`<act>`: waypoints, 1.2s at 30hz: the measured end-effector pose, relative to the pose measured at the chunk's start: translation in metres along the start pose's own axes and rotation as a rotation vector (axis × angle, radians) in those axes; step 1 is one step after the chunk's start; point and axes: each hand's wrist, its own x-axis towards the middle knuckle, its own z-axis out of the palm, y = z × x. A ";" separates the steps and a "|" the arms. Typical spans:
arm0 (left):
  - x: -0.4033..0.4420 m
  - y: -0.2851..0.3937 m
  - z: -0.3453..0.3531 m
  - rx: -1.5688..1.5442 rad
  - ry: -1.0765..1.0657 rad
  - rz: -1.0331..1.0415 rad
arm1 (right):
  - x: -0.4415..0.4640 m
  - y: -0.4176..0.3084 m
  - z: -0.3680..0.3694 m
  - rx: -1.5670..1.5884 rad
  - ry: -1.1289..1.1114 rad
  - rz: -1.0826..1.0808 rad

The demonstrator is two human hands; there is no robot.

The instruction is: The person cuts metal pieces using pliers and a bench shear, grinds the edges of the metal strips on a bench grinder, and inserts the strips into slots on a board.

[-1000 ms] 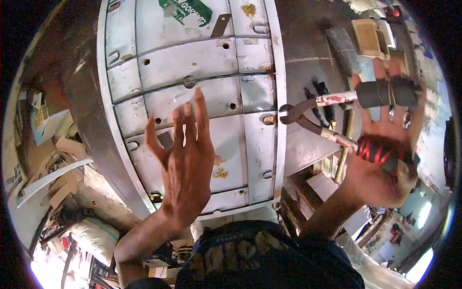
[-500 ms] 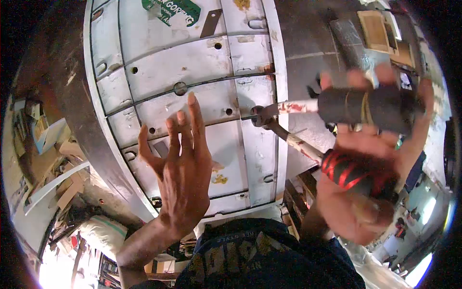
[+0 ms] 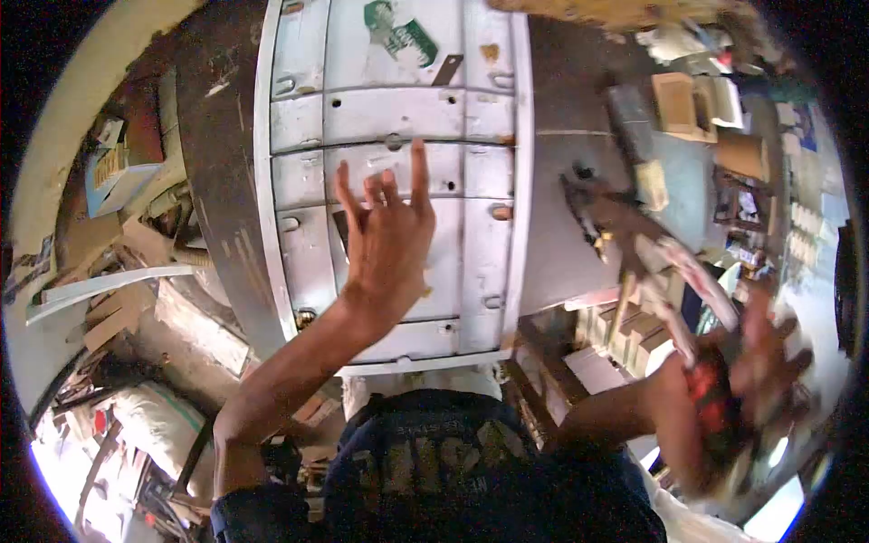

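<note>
My left hand (image 3: 389, 258) is over a white panel (image 3: 444, 262) crossed by thin dark rods and ribs. Its fingers are spread, and it holds nothing. Whether the fingertips touch the panel I cannot tell. My right hand (image 3: 720, 398), smeared by motion, is off to the panel's right, wrapped round the grips of long-handled pincers (image 3: 692, 276). Red wrapping shows on one grip. The pincers' dark jaws point up and left, apart from the panel and blurred. Near the panel's top, a green label (image 3: 409, 43) and a dark flat strip (image 3: 448, 70) lie on the surface.
Brown table surface (image 3: 213, 199) shows left of the panel. A wooden box (image 3: 679, 106) and other goods stand at the upper right. Scrap boards and a white sack (image 3: 149, 425) lie at the lower left. Small boxes (image 3: 625, 339) sit below the table's right side.
The pincers have left the panel's right side and moved right and toward me with my right hand. My left hand stays spread over the panel. The whole view has shifted.
</note>
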 end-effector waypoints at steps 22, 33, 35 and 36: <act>-0.160 0.068 -0.098 -1.164 1.221 -0.362 | 0.054 0.067 -0.153 -0.850 -0.298 0.460; -0.195 0.130 -0.120 -1.048 1.450 -0.419 | 0.049 0.067 -0.103 -1.445 -0.732 -0.292; -0.198 0.139 -0.121 -1.090 1.518 -0.397 | 0.045 0.033 -0.049 -0.901 -0.911 0.075; -0.201 0.143 -0.122 -1.068 1.525 -0.417 | 0.037 0.013 -0.022 -0.781 -0.962 0.040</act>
